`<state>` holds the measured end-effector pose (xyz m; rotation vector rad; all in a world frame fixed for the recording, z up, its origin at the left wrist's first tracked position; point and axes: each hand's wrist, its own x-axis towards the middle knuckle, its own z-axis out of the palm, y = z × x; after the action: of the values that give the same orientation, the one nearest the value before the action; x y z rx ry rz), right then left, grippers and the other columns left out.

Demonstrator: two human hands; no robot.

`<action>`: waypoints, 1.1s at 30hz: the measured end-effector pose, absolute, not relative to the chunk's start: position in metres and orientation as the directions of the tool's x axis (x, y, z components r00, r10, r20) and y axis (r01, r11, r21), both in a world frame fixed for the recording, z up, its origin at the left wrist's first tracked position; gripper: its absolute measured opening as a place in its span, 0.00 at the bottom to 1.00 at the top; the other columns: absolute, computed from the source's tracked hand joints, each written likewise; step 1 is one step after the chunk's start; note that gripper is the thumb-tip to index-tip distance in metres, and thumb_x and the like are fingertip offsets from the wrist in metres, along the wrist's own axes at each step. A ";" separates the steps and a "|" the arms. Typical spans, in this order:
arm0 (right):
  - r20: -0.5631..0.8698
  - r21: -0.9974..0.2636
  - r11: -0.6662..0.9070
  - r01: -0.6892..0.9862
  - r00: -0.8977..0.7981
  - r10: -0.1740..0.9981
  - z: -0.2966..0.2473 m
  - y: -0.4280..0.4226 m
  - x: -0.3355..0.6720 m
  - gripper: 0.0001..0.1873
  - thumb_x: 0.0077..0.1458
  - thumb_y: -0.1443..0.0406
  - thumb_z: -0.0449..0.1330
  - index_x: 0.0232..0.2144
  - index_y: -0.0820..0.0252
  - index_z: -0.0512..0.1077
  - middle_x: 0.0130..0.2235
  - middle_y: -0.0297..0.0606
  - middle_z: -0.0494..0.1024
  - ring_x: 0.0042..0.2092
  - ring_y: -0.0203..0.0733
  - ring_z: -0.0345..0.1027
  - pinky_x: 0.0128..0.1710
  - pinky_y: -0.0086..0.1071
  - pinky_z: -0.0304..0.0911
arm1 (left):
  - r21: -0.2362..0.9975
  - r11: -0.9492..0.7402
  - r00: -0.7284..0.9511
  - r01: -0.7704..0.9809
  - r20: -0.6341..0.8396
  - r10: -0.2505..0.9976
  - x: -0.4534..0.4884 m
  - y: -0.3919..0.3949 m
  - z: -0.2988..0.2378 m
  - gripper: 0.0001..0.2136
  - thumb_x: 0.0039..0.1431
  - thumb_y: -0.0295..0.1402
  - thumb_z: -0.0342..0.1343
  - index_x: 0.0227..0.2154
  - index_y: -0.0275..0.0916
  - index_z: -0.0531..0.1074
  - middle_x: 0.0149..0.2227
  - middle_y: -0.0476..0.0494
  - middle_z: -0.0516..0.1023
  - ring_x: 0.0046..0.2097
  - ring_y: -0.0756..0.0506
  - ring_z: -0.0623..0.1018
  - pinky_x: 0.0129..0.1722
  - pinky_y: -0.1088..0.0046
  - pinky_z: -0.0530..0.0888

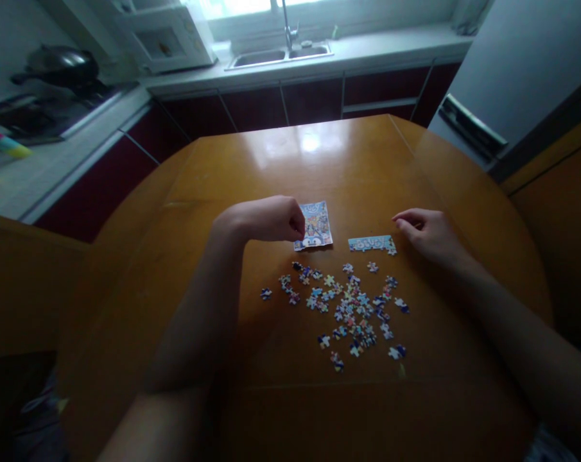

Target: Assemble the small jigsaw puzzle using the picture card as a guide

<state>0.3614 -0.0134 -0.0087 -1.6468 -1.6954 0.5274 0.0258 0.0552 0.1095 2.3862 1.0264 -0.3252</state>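
My left hand (275,219) is bent at the wrist over the left side of a printed picture sheet (319,221). Its fingers are curled closed, and whatever they may hold is hidden from me. To the right, a joined strip of puzzle pieces (371,243) lies on the table, pale blue with lettering. Just beyond that strip's right end is my right hand (427,234), thumb and forefinger tips close together with no piece visible between them. Nearer to me, loose jigsaw pieces (352,305) are scattered and partly heaped, between my two forearms.
All of this lies on a brown wooden table (150,289) with rounded ends. Past its far edge are a counter with a double sink (259,59) and a microwave (167,42). A wok (61,67) sits on the stove at left; a fridge (516,70) stands at right.
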 end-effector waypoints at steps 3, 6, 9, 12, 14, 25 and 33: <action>0.198 -0.711 0.103 0.696 0.057 0.978 -0.007 -0.014 0.361 0.11 0.57 0.60 0.59 0.36 0.57 0.80 0.37 0.43 0.83 0.37 0.49 0.77 0.37 0.40 0.70 | 0.367 -0.580 0.686 0.728 -0.414 0.599 0.026 0.055 0.108 0.09 0.53 0.31 0.58 0.30 0.35 0.82 0.25 0.49 0.78 0.27 0.51 0.70 0.29 0.75 0.60; 0.194 -0.706 0.103 0.700 0.051 0.980 -0.006 -0.014 0.360 0.11 0.57 0.60 0.59 0.36 0.56 0.80 0.37 0.42 0.84 0.37 0.49 0.77 0.36 0.39 0.70 | 0.378 -0.590 0.701 0.713 -0.405 0.587 0.025 0.055 0.108 0.09 0.52 0.32 0.58 0.30 0.35 0.82 0.25 0.49 0.78 0.27 0.51 0.69 0.29 0.75 0.60; 0.193 -0.704 0.105 0.703 0.048 0.980 -0.006 -0.014 0.360 0.10 0.57 0.60 0.59 0.36 0.56 0.80 0.37 0.42 0.84 0.38 0.49 0.77 0.37 0.39 0.71 | 0.383 -0.590 0.703 0.711 -0.403 0.586 0.026 0.055 0.109 0.09 0.52 0.32 0.58 0.30 0.34 0.82 0.25 0.49 0.78 0.27 0.51 0.69 0.29 0.75 0.60; 0.194 -0.703 0.106 0.703 0.046 0.980 -0.005 -0.014 0.360 0.10 0.58 0.61 0.59 0.36 0.56 0.80 0.38 0.42 0.84 0.39 0.49 0.77 0.38 0.39 0.71 | 0.383 -0.578 0.693 0.721 -0.408 0.594 0.027 0.053 0.110 0.09 0.52 0.33 0.58 0.30 0.34 0.82 0.24 0.49 0.78 0.27 0.52 0.69 0.29 0.75 0.60; 0.192 -0.702 0.105 0.704 0.046 0.980 -0.005 -0.014 0.360 0.10 0.58 0.61 0.59 0.36 0.56 0.79 0.38 0.42 0.84 0.39 0.49 0.77 0.38 0.40 0.71 | 0.376 -0.577 0.689 0.725 -0.412 0.596 0.028 0.052 0.112 0.09 0.52 0.32 0.58 0.29 0.34 0.82 0.24 0.49 0.77 0.27 0.52 0.69 0.29 0.75 0.60; 0.196 -0.704 0.123 0.699 0.025 0.980 -0.006 -0.014 0.360 0.10 0.57 0.61 0.59 0.35 0.55 0.80 0.38 0.42 0.84 0.39 0.50 0.77 0.36 0.39 0.71 | 0.373 -0.574 0.683 0.729 -0.445 0.579 0.036 0.045 0.111 0.08 0.50 0.28 0.57 0.28 0.34 0.82 0.23 0.50 0.76 0.26 0.52 0.69 0.29 0.75 0.61; 0.197 -0.718 0.124 0.685 0.030 0.980 -0.008 -0.011 0.363 0.10 0.57 0.61 0.59 0.35 0.56 0.80 0.38 0.43 0.84 0.39 0.50 0.77 0.37 0.40 0.71 | 0.184 -0.699 0.652 0.691 -0.577 0.492 0.081 -0.006 0.092 0.05 0.50 0.31 0.61 0.26 0.35 0.81 0.24 0.43 0.77 0.23 0.50 0.68 0.25 0.72 0.63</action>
<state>0.3634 -0.0114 -0.0079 -1.6257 -1.7199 0.5486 0.0809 -0.0059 0.0917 2.4814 0.9334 -0.7022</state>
